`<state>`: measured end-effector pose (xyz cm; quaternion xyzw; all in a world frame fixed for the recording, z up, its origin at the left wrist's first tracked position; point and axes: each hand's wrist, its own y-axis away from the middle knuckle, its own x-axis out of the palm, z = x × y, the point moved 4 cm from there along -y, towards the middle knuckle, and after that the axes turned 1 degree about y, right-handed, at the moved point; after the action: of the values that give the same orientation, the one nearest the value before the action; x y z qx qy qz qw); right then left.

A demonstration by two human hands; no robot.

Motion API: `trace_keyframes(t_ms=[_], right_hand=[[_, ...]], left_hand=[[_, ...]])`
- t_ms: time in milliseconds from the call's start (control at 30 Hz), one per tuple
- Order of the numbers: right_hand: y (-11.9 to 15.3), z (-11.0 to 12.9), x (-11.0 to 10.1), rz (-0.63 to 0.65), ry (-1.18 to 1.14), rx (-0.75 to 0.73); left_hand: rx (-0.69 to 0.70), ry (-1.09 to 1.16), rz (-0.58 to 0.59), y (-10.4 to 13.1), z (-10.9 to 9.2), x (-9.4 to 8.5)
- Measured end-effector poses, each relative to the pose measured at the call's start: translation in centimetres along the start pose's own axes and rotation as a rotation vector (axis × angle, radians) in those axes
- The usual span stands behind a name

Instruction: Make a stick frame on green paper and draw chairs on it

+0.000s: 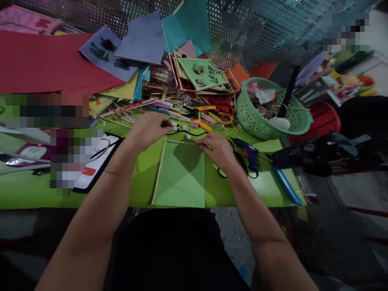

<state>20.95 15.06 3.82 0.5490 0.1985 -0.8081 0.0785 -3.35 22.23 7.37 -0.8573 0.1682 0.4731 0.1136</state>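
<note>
A green paper sheet (182,178) lies in front of me on the lime-green table cover (30,194), with thin wooden sticks along its left and top edges. My left hand (150,129) rests just past the sheet's top left corner, fingers curled near some markers; I cannot tell if it holds anything. My right hand (216,148) presses on the sheet's top right corner, fingertips on the top stick (182,141). A few small pale beads (188,136) lie between my hands.
A blue glue gun (249,154) with black cord lies right of my right hand. A green basket (271,111) stands at the back right. Sticks, scissors and markers (194,111) pile up behind. Coloured paper sheets (45,60) cover the back. A tablet (97,161) lies left.
</note>
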Motion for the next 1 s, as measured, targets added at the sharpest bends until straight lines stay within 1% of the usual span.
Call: trace_keyframes(t_ms=[167, 333, 500, 633, 800, 1000], right_hand=[[-0.2, -0.3, 0.4, -0.014, 0.018, -0.003], [-0.4, -0.2, 0.7, -0.007, 0.007, -0.001], [-0.6, -0.1, 0.8, 0.022, 0.010, 0.017], [-0.6, 0.1, 0.7, 0.027, 0.006, 0.031], [-0.3, -0.4, -0.3, -0.004, 0.000, 0.086], [0.0, -1.9, -2.3, -0.113, -0.020, 0.168]], left_hand=[[-0.024, -0.038, 0.038, -0.1, 0.1, 0.3], [-0.041, -0.098, 0.101, -0.1, 0.2, 0.8], [0.015, -0.186, 0.195, -0.2, -0.3, 1.7], [0.024, -0.275, 0.245, -0.3, -0.5, 2.5], [0.035, -0.342, 0.267, -0.6, -0.2, 3.2], [0.043, -0.341, 0.247, -0.7, 0.0, 3.3]])
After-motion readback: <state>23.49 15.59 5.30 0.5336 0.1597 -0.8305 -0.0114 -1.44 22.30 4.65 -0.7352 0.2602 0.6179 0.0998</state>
